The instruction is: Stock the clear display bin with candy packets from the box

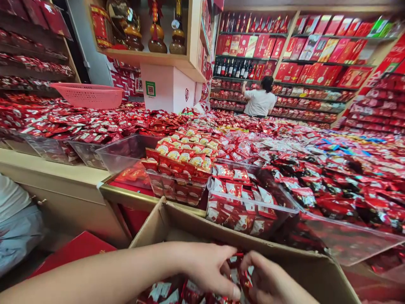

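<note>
Inside an open cardboard box (253,240) in front of me lie many small red-and-white candy packets (164,291). My left hand (205,266) reaches in from the left, its thumb and fingers curled around some of these packets. Facing it, my right hand (268,276) has bent fingers against the same small bunch. The packets between both hands (236,274) are partly hidden by the fingers. Just beyond the box, a clear plastic bin (253,202) holds upright rows of red-and-white packets. Left of that, another bin (177,185) is stacked with red-and-yellow packets.
A partly filled clear bin (117,152) stands on the counter at left. Heaps of packets (348,181) spread right and back. A pink basket (91,95) rests on the left heap. One person (261,99) stands by the far shelves; another person's clothing (17,219) shows at left.
</note>
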